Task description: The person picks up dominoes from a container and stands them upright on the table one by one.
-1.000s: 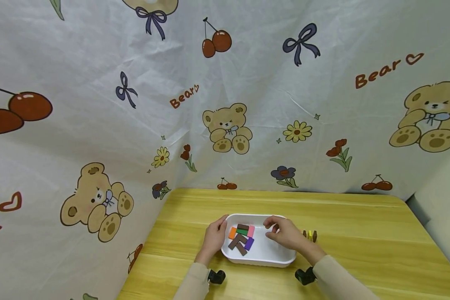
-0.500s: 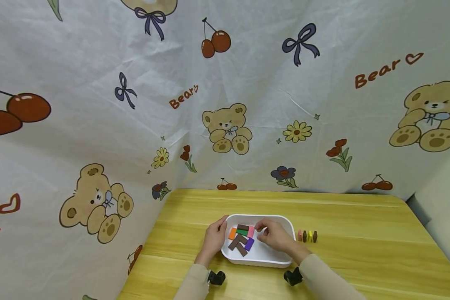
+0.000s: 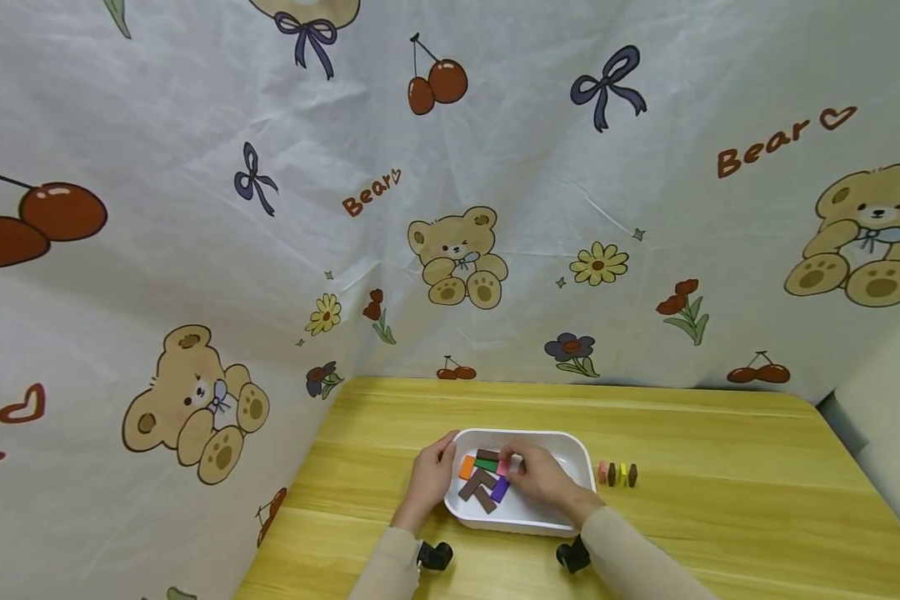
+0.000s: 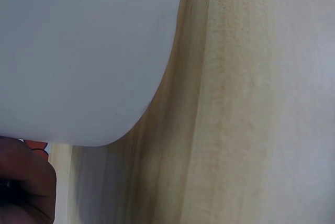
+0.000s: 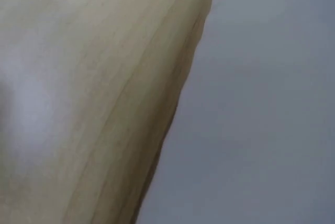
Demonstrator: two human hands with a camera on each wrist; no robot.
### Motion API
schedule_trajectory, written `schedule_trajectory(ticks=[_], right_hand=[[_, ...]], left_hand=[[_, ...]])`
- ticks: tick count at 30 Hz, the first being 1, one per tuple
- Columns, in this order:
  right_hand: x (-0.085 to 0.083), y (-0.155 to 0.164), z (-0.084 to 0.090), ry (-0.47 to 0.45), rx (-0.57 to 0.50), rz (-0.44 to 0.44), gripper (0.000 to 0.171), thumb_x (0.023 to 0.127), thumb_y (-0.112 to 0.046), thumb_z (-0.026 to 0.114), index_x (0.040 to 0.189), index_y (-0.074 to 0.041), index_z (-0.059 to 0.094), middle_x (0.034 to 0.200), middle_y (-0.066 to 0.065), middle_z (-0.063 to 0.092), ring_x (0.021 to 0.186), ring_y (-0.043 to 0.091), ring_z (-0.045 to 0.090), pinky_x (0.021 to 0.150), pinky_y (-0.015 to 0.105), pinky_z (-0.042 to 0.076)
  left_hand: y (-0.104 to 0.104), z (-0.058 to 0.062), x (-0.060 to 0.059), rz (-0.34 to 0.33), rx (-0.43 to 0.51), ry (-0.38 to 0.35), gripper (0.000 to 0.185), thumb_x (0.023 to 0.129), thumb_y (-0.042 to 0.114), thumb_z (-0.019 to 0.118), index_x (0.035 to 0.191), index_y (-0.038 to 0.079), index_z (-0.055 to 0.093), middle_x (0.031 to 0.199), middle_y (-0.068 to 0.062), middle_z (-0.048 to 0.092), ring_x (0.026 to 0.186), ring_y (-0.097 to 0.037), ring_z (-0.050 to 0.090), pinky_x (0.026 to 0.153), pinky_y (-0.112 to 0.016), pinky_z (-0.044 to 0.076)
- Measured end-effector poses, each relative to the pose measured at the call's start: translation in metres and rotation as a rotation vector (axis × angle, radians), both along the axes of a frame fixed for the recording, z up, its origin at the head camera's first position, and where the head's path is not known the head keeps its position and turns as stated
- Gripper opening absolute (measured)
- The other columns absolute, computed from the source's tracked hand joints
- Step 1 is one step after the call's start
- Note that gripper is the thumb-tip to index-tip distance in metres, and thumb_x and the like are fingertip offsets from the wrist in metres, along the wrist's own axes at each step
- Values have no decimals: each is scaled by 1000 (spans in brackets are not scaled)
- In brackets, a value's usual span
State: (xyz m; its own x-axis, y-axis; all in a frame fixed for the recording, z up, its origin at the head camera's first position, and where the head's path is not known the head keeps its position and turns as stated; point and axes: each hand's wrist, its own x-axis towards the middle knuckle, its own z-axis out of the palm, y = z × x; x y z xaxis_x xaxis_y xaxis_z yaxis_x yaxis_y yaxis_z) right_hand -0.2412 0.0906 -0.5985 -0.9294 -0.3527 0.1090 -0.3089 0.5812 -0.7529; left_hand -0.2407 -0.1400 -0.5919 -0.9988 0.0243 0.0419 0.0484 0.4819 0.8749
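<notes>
While my left hand [image 3: 429, 479] rests against the left wall of the white tray [image 3: 562, 448], fingers relaxed along its smooth plastic rim, my right hand [image 3: 542, 481] reaches into the tray with its fingertips curled at the pink block [image 3: 502, 468]; whether they actually pinch it I cannot tell. That block lies in the tray's left half, among the other small flat rectangular blocks: one orange [image 3: 467, 467], one green [image 3: 485, 465], one purple [image 3: 500, 489] and three brown [image 3: 478, 482] (the brown ones overlap, so my count is rough). The tray is a rounded rectangle, glossy and shallow, sitting on the yellow wood-grain table [image 3: 720, 508]. Just right of it, four tiny pieces stand in a row [image 3: 617, 474]: pink, brown, yellow, brown. A creased cloth printed with bears and cherries [image 3: 450, 192] hangs behind.
</notes>
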Motion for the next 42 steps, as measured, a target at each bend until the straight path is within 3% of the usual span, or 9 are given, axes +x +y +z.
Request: schedule_trajectory(ticks=[6, 10, 17, 21, 29, 38, 42], right_hand=[[-1, 1, 2, 54, 36, 62, 25, 86, 8, 68, 104, -9, 71, 95, 7, 69, 73, 12, 52, 64, 22, 45], [2, 1, 4, 95, 64, 86, 26, 87, 12, 64, 104, -7, 71, 98, 7, 71, 84, 17, 59, 75, 29, 53], [13, 2, 20, 210, 79, 96, 27, 85, 12, 61, 102, -6, 73, 99, 4, 70, 93, 21, 64, 90, 42, 60], [14, 2, 21, 196, 119, 84, 26, 86, 12, 64, 104, -4, 76, 101, 6, 66, 92, 20, 62, 89, 40, 60], [12, 3, 14, 136, 147, 46, 18, 90, 4, 70, 106, -2, 77, 96, 3, 57, 85, 13, 53, 78, 31, 56], [9, 3, 5, 94, 183, -26, 6, 93, -7, 74, 98, -4, 74, 91, 0, 57, 83, 11, 53, 76, 32, 54], [8, 4, 2, 110, 192, -18, 6, 92, -6, 75, 97, -3, 74, 88, 0, 55, 80, 11, 51, 73, 30, 53]], left_hand=[[1, 3, 3, 0, 12, 1, 36, 110, 23, 49, 141, 11, 64, 144, -15, 63, 137, -37, 56, 113, -53, 49], [2, 9, 5, 6, 2, 5, 36, 110, 22, 49, 141, 10, 65, 144, -15, 63, 137, -36, 57, 112, -52, 50], [6, 26, 14, 7, -2, 9, 37, 110, 20, 49, 141, 5, 64, 143, -19, 62, 136, -40, 56, 112, -54, 49], [7, 29, 15, 1, 0, 6, 37, 110, 20, 48, 141, 5, 63, 144, -19, 62, 137, -40, 55, 112, -55, 49], [4, 14, 8, 8, -15, 11, 37, 111, 22, 48, 142, 9, 63, 145, -15, 61, 138, -37, 55, 113, -52, 49], [6, 26, 15, 4, -12, 39, 38, 110, 22, 48, 140, 5, 64, 142, -20, 63, 135, -42, 56, 111, -55, 50], [5, 22, 12, 2, -9, 18, 37, 111, 21, 48, 141, 7, 64, 144, -17, 62, 138, -39, 55, 113, -53, 48]])
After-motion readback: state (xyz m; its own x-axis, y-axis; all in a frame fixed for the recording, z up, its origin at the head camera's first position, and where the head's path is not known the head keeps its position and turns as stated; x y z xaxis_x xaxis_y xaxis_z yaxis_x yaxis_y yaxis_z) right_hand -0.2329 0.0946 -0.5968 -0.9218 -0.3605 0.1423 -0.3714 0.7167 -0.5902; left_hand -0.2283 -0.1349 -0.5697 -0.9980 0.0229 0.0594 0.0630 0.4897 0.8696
